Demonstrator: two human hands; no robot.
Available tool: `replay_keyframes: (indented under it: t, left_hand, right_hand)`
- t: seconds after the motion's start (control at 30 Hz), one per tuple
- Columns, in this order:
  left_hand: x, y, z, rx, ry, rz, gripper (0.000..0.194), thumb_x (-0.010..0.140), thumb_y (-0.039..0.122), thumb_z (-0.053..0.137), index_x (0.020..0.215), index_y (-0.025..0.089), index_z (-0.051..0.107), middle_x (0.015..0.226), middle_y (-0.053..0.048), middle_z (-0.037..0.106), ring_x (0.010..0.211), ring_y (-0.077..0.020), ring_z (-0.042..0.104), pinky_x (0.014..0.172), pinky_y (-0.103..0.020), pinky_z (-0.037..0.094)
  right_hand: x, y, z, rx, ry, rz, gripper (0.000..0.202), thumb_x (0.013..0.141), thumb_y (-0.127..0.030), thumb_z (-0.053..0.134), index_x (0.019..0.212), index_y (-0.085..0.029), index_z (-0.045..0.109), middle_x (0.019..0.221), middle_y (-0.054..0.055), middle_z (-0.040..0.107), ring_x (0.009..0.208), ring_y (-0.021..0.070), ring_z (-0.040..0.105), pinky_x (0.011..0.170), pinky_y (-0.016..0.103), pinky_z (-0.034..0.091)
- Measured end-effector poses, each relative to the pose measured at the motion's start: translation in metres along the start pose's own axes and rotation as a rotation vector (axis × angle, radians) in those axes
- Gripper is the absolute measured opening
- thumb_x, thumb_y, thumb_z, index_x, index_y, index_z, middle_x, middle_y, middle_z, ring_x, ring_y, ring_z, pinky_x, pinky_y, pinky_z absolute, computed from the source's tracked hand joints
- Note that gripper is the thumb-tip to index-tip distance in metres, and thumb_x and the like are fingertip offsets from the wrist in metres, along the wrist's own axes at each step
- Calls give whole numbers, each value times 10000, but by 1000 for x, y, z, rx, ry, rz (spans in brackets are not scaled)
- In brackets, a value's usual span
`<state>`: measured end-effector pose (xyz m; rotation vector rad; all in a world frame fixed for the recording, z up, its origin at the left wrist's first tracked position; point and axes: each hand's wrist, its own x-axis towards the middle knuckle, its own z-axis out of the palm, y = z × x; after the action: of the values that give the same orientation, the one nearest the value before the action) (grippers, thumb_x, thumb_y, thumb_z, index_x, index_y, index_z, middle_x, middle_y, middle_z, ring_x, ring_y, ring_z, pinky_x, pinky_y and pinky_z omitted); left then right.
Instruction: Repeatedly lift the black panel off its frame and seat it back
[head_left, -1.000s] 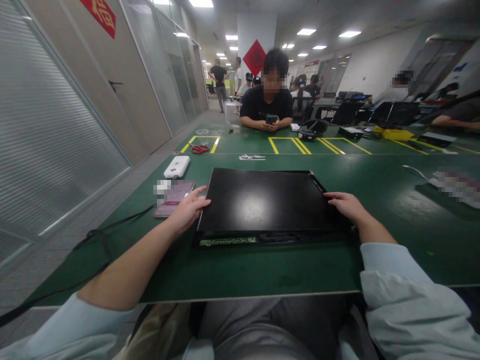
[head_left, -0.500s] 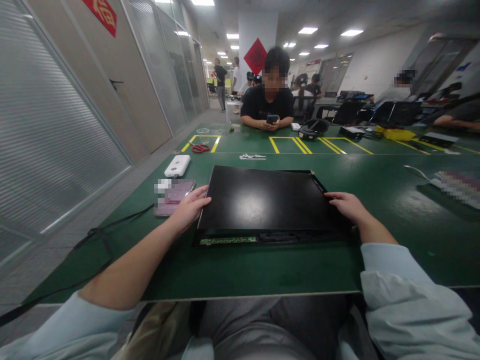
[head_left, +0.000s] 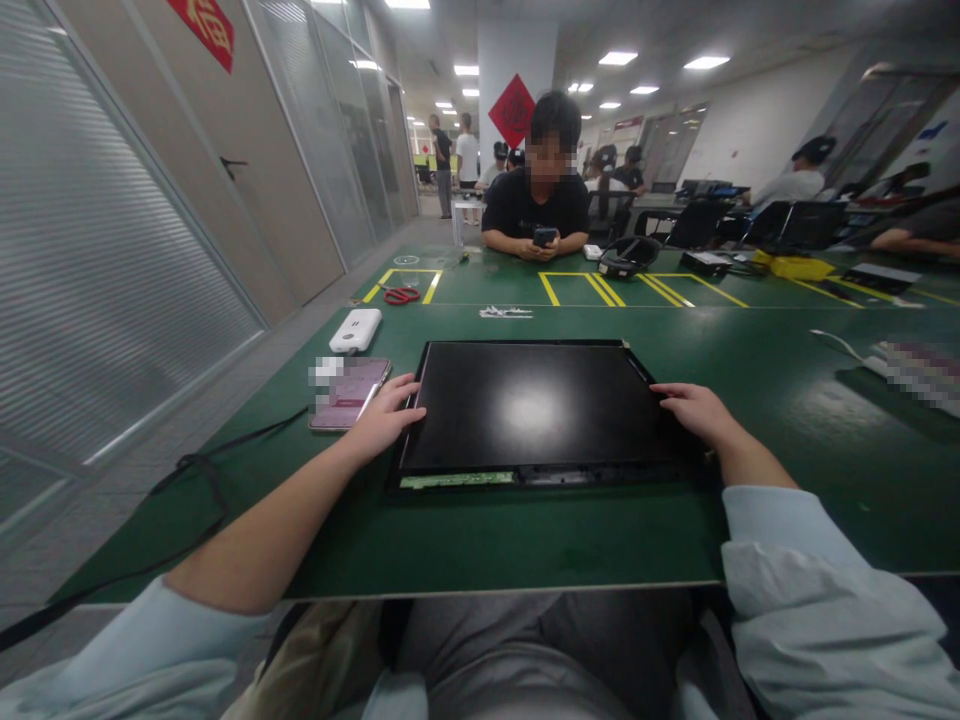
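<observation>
A black display panel (head_left: 525, 410) lies almost level in a shallow black frame (head_left: 600, 474) on the green table. Along the near side, a thin green circuit board (head_left: 456, 481) shows beside the panel's edge. My left hand (head_left: 386, 415) grips the panel's left edge, thumb on top and fingers at the side. At the opposite end, my right hand (head_left: 694, 412) pinches the right rim of the frame; some of its fingers are hidden.
Left of the panel lie a phone (head_left: 349, 395) and a white power bank (head_left: 355, 330). Red-handled scissors (head_left: 402, 295) and small white strips (head_left: 506, 312) sit farther back. Someone opposite holds a phone (head_left: 545, 237). A black strap (head_left: 262, 437) trails off the table's left side.
The panel's left side has come down from a tilt into the frame, my left hand moving slightly with it. My right hand stays in place.
</observation>
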<state>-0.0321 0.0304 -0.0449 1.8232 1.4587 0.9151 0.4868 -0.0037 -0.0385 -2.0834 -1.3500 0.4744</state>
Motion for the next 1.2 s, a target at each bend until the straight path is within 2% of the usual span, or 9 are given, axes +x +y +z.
replay_keyframes:
  t: [0.23,0.53,0.73,1.0,1.2]
  left_hand:
    - [-1,5,0,-32,-48,-7,569,724,440,698,1241,203,716,1625,-120,387,1472,-363,401,1180,-506,378]
    - [-1,10,-3,59,-76,-21,593,731,498,721,1242,197,717,1612,-127,402,1445,-382,437,1198,-511,356]
    - [-2,11,-2,56,-76,-20,594,737,525,710,1237,203,710,1619,-127,388,1420,-380,471,1190,-525,367]
    - [0,6,-2,-4,-82,-16,596,721,530,733,1219,203,715,1614,-139,387,1456,-378,423,1216,-541,314]
    - [1,4,0,-12,-65,-7,568,711,531,739,1173,201,728,1599,-142,414,1439,-374,450,1206,-534,334]
  right_hand:
    - [3,4,0,6,-4,-12,402,734,-116,600,1063,-196,816,1057,76,783,977,233,708,932,324,513]
    - [5,6,0,25,-7,-2,395,717,-130,604,1040,-205,819,1059,69,784,1000,241,709,963,349,515]
    - [7,9,0,25,-2,-5,372,716,-159,623,1024,-214,823,1033,61,789,1000,242,707,978,353,507]
    - [5,8,0,83,22,-17,342,690,-163,638,962,-232,834,1024,51,793,1022,251,705,990,365,503]
    - [5,9,0,120,9,-15,400,631,-125,631,957,-231,837,982,41,796,958,244,714,934,343,524]
